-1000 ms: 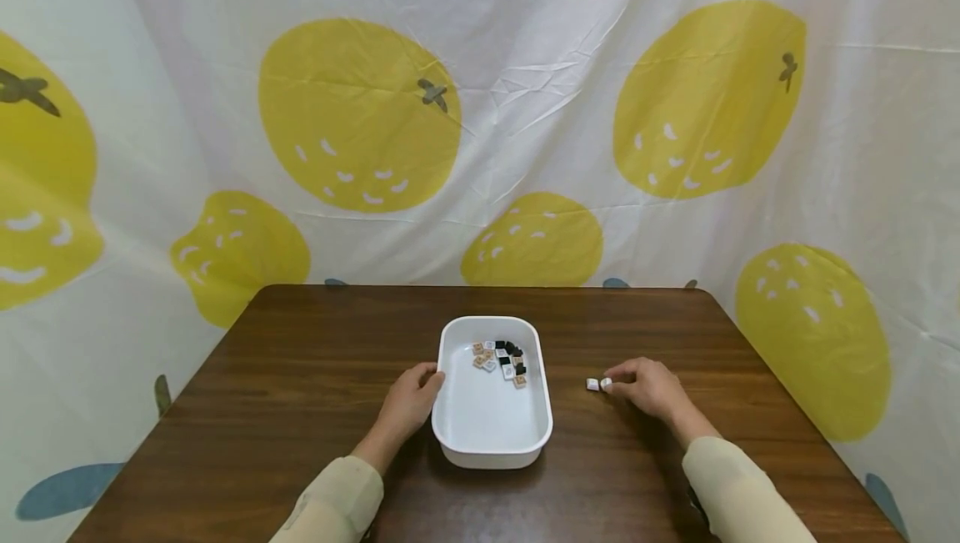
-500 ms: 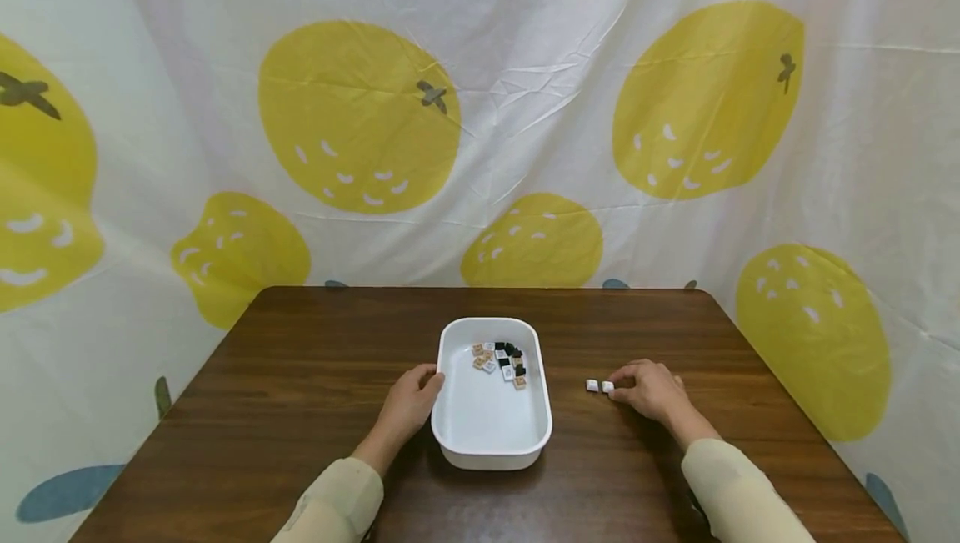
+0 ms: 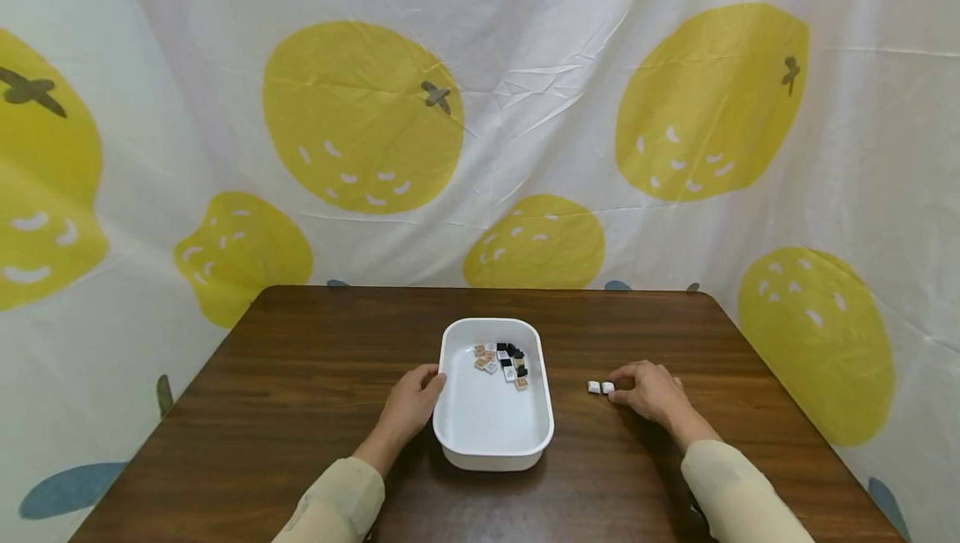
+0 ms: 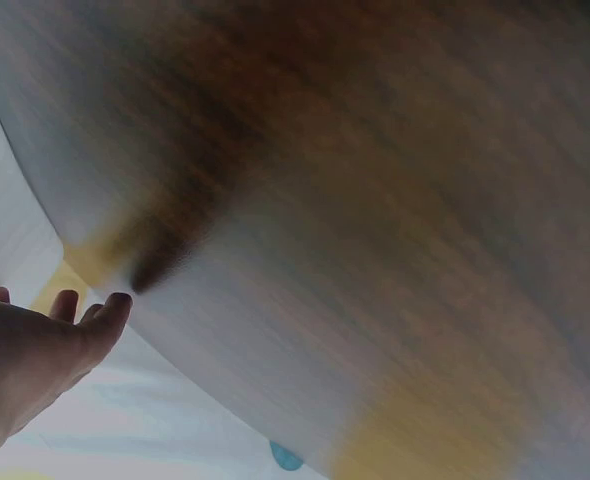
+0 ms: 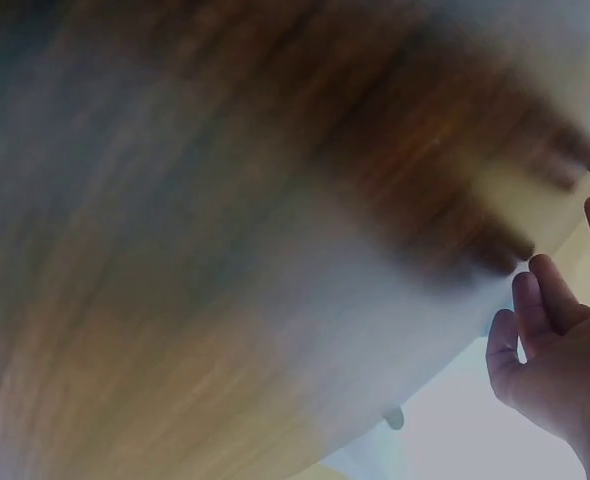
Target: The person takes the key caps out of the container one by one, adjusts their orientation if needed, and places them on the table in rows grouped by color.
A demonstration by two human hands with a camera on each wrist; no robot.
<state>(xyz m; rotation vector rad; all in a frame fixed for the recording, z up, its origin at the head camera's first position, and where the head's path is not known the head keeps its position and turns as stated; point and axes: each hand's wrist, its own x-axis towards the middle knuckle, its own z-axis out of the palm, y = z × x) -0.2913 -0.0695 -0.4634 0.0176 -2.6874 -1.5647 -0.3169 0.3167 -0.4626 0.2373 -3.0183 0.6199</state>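
In the head view, a deep white plastic tray (image 3: pixel 491 430) stands on the table, with my left hand (image 3: pixel 408 401) at its left side, thumb over the rim. At the tray's far right lies a loose cluster of small keycaps (image 3: pixel 507 361) in white, black and tan. To the right of the tray, one white keycap (image 3: pixel 593 388) sits on the wood. Close beside it is a second white keycap (image 3: pixel 608 389), pinched between the thumb and index finger of my right hand (image 3: pixel 649 393). The wrist views show the hands' other fingers but neither the tray nor the keycaps.
The dark wooden table (image 3: pixel 337 334) reaches back to a white curtain (image 3: pixel 525 109) printed with yellow lemons. Light sleeves (image 3: pixel 738 485) cover both forearms. Blurred reflections show on the tabletop in both wrist views.
The keycap in my right hand was tilted and now sits flat in line with the other one, a little nearer to me. The left hand and tray have stayed put.
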